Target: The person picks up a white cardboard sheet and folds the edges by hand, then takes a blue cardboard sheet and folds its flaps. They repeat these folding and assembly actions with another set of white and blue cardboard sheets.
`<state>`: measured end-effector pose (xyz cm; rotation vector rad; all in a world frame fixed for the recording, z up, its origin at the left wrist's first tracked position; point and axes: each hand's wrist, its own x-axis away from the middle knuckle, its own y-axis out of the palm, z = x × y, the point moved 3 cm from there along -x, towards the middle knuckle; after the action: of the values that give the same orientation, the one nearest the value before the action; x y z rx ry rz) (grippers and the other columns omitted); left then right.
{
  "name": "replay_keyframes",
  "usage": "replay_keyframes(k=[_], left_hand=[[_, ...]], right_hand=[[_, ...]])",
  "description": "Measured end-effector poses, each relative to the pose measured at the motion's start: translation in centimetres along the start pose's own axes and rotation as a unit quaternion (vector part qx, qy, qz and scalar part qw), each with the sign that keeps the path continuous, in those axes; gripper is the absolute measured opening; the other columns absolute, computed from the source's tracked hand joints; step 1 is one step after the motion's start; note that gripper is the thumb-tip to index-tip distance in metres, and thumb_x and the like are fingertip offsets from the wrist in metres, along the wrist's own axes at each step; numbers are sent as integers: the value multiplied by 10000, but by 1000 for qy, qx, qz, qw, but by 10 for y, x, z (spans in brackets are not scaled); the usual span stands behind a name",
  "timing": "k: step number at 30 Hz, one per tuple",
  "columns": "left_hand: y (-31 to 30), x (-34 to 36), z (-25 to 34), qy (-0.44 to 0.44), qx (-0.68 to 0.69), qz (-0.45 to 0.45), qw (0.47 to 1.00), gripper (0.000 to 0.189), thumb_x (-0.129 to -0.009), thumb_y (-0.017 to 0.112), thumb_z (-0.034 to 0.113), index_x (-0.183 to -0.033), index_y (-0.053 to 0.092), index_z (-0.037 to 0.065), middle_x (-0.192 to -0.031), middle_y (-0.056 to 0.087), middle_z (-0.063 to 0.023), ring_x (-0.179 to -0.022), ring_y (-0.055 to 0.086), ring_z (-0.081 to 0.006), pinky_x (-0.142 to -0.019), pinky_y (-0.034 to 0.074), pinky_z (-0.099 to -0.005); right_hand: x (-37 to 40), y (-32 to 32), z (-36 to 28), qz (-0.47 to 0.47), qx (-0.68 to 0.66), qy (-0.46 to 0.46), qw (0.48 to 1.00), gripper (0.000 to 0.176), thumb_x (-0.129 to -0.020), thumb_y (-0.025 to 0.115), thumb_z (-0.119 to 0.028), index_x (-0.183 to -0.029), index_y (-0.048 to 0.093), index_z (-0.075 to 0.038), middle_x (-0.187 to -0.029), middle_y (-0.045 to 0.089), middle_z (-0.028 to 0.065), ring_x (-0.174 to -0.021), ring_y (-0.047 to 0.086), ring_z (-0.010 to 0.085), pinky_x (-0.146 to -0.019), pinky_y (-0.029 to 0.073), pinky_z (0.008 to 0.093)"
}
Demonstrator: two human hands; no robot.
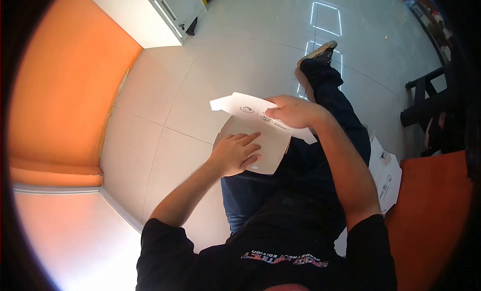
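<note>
A partly folded cardboard box (pixel 265 163) rests over my lap, with its plain inner side facing up. Its far flap is white, with a printed logo and small text, and stands raised. My right hand (pixel 293 110) grips this flap from the right, thumb on the printed face and the other fingers mostly hidden behind. On the plain inner panel lies my left hand (pixel 234 153), fingers apart and extended across the card, holding nothing.
More printed white cardboard (pixel 386 178) lies at my right, beside an orange surface (pixel 436 201). A dark stool (pixel 426 98) stands farther right. An orange panel (pixel 70 85) and a white cabinet (pixel 175 13) are on the left. Glossy tiles (pixel 240 55) cover the floor.
</note>
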<state>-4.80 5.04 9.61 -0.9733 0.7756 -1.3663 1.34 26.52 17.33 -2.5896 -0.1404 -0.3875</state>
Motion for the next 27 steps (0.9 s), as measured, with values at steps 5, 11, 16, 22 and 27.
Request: replay_keyframes(k=[5,11,16,22,27], left_hand=[[-23,52,-7,27,-68,434,898,563,-977,574,487,-1347,591,63,-1496,469,-240,-1394,445,-410,-1086,421,-517],[29,57,-19,-47,679,447,580,1057,-949,382,794,-1624,106,29,-1650,262,-184,-1493,324,-345,-1194,322,-497],[21,41,-2,-31,648,413,640,1084,-918,594,675,-1652,14,126,-1641,270,-134,-1478,342,-290,-1190,323,-491],[-41,19,11,-6,614,409,676,1208,-793,824,346,-1649,4,112,-1545,339,-202,-1407,417,-313,-1172,345,-449],[-106,20,30,-62,313,403,858,1169,-730,894,203,-1640,166,103,-1458,397,-212,-1362,466,-350,-1139,396,-449]], right_hand=[[4,-19,0,-38,-28,83,995,436,-1040,536,-234,-1429,568,-40,-1311,675,162,-1186,644,295,-998,495,418],[3,-20,39,-6,-320,47,946,435,-1029,600,-170,-1425,551,4,-1307,660,137,-1161,655,211,-978,528,359],[3,4,63,73,-423,10,903,425,-1030,607,-184,-1393,547,28,-1259,670,138,-1124,670,223,-967,536,377],[8,5,71,299,-253,-102,914,509,-972,704,-230,-1382,544,26,-1302,635,182,-1205,621,274,-1011,516,419],[69,-2,-55,473,122,-328,808,561,-861,801,-180,-1356,594,-17,-1339,606,194,-1257,567,358,-1094,417,474]])
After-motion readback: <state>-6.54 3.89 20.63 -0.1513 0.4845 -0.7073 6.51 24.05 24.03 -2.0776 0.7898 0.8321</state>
